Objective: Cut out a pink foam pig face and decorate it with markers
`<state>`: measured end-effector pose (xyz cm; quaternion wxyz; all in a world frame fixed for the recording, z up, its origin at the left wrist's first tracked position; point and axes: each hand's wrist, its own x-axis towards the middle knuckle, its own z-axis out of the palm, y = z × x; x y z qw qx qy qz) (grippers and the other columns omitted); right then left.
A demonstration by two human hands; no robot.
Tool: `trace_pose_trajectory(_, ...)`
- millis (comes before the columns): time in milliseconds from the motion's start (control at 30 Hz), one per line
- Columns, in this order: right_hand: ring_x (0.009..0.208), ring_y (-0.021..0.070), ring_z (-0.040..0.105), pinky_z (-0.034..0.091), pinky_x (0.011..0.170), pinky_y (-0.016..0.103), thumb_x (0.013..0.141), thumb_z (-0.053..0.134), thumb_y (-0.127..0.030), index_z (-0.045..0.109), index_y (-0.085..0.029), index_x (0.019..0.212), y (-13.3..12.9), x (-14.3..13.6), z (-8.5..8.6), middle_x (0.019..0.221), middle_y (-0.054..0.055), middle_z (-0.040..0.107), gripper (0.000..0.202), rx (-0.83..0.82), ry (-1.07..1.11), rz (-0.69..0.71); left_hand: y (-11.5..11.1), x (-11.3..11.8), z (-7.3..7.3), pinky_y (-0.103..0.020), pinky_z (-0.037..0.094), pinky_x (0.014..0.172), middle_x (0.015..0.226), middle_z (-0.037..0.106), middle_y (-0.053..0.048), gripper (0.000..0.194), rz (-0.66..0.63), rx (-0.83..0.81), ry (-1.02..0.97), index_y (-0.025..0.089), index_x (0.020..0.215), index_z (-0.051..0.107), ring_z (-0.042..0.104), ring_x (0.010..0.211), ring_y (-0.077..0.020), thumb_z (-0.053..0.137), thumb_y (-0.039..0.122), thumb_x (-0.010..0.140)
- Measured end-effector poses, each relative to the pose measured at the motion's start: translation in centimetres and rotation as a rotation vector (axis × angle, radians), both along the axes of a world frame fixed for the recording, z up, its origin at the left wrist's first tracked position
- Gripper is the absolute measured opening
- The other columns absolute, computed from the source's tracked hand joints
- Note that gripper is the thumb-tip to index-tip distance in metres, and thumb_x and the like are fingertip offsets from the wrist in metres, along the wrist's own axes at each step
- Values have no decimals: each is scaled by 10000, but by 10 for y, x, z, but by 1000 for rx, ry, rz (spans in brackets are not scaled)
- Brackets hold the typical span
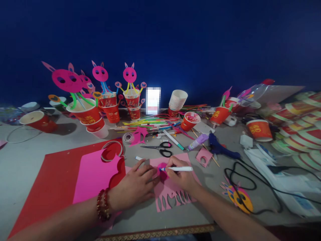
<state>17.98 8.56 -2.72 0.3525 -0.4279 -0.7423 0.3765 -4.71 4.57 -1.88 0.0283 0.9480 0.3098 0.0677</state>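
My right hand (178,172) is closed around a white marker (184,169), its blue tip touching a small magenta paper circle (163,174). That circle lies on a light pink sheet (173,201) with leaf-shaped holes along its lower edge. Palm down, my left hand (139,184) rests at the circle's left side with its fingers spread. A blue marker cap (137,158) shows just above the left hand. Black scissors (160,147) lie beyond the sheet, and a pink scrap with a round hole (203,157) is to its right.
Red card (45,187) and magenta paper (87,174) cover the left side. Behind stand red cups (90,115) with pink paper faces. A blue glue gun (222,147) with a black cable (268,184) is at right, near stacked cups (298,130).
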Motion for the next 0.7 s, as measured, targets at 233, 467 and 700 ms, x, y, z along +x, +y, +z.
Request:
trace_pose_trajectory(233, 537, 129, 473, 351, 516, 237, 815, 540, -178, 510, -220, 694, 0, 0, -1, 603, -43, 520, 132, 1, 4, -7, 0, 0, 2, -516, 205, 1158, 1347, 550, -76, 513, 5, -13, 14, 220, 1338, 509, 453, 1258, -259, 569, 507, 917)
trace_pose_trajectory(467, 538, 130, 480, 360, 523, 237, 810, 523, -163, 517, -219, 697, 0, 0, -2, 603, -41, 530, 127, 18, 7, -11, 0, 0, 0, -518, 207, 1160, 1337, 554, -81, 517, 7, -10, 1, 225, 1340, 511, 452, 1256, -261, 587, 497, 907)
trace_pose_trajectory(700, 524, 129, 460, 348, 510, 239, 802, 528, -168, 502, -221, 678, 0, -1, 1, 587, -44, 510, 138, -3, 22, -4, 0, 0, 2, -509, 205, 1167, 1344, 554, -70, 507, 13, -6, 6, 224, 1338, 509, 461, 1254, -261, 568, 502, 918)
